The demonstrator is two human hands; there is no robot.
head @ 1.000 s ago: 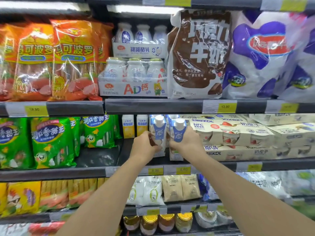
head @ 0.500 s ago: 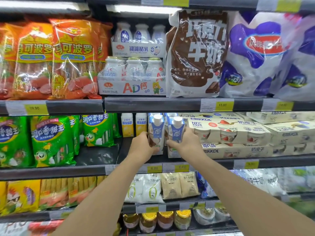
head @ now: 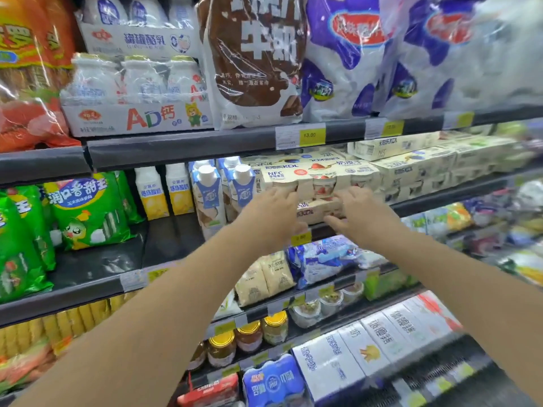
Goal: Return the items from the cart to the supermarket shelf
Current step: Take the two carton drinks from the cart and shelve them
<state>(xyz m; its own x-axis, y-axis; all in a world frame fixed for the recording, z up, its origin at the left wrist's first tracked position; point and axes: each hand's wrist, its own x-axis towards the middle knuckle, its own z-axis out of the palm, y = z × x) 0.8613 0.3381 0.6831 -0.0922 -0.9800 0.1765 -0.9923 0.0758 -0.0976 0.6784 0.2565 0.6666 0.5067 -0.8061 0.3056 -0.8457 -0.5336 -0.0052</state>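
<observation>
Two blue-and-white milk cartons with white caps, one point(head: 207, 198) and the other point(head: 242, 189), stand upright side by side on the middle shelf point(head: 182, 148), free of my hands. My left hand point(head: 273, 214) and my right hand point(head: 363, 218) hover to the right of them, in front of the cream multipacks of yogurt cups point(head: 317, 176). Both hands hold nothing and their fingers are loosely apart. Whether the fingertips touch the yogurt packs is blurred. No cart is in view.
Yellow-and-white bottles point(head: 151, 192) stand left of the cartons beside a bare stretch of shelf floor point(head: 164, 239). Green snack bags point(head: 88, 210) hang further left. Big milk-powder bags point(head: 252, 57) fill the shelf above; jars point(head: 249, 336) and boxes sit below.
Both hands let go of the two cartons, which now stand on the shelf. The hands moved right, in front of the yogurt packs. The view shifted closer and to the right.
</observation>
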